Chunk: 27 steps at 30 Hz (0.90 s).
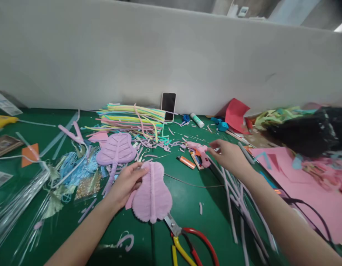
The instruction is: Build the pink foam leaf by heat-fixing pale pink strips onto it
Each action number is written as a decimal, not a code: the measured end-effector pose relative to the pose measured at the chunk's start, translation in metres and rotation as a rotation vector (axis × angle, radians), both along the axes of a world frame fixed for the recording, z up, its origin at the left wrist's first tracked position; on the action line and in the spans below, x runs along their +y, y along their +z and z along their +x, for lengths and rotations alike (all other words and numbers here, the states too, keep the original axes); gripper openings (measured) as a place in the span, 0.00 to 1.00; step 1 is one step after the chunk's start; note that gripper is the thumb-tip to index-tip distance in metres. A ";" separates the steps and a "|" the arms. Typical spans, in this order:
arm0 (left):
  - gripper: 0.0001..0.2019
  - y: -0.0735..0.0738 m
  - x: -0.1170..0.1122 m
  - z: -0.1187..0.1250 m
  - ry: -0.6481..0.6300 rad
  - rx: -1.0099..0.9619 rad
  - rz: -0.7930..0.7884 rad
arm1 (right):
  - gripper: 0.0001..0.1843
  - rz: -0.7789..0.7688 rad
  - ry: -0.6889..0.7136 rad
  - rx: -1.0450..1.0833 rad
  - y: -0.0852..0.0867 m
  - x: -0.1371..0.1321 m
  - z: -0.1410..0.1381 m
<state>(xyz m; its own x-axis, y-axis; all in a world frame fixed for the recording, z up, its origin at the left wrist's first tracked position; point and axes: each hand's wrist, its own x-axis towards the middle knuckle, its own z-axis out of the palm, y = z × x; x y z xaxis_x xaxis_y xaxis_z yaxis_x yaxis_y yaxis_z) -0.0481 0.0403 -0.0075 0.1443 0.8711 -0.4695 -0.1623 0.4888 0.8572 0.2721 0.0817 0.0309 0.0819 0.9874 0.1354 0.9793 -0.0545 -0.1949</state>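
My left hand (129, 183) is closed on the upper left edge of a lilac fuzzy pipe-cleaner piece (153, 194). The piece is gourd-shaped, with a raised rib down its middle. Beyond that hand lies a purple pipe-cleaner fan (117, 149) with a braided handle. My right hand (227, 155) is just right of a pink hot glue gun (201, 152), its fingers slightly curled and apart, with nothing seen in them. Scissors (173, 226) with red and yellow handles lie partly under the lilac piece.
Colourful pipe cleaners (132, 118) are heaped at the back beside a phone (168, 106). An orange lighter (186, 162) and a glue stick (197, 120) lie mid-table. Blue tassels (79, 170) spread left; pink sheets (293, 184) and a black bag (304, 129) lie right. A grey partition (165, 55) stands behind.
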 end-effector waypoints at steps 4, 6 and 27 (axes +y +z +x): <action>0.19 0.004 -0.003 -0.003 0.020 -0.007 0.003 | 0.11 0.005 0.172 -0.004 0.032 0.024 -0.060; 0.19 0.006 -0.003 -0.005 0.024 -0.016 0.007 | 0.11 0.004 0.301 -0.031 0.042 0.037 -0.093; 0.15 0.002 -0.009 -0.003 0.080 -0.151 0.019 | 0.10 -0.048 0.439 0.027 0.003 0.134 -0.194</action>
<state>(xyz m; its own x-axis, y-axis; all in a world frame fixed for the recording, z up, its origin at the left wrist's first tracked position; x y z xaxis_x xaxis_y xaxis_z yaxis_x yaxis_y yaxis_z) -0.0507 0.0315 -0.0051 0.1417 0.8910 -0.4314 -0.3273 0.4534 0.8290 0.0779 0.2154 0.0337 -0.3438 0.9345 0.0924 0.9064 0.3559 -0.2276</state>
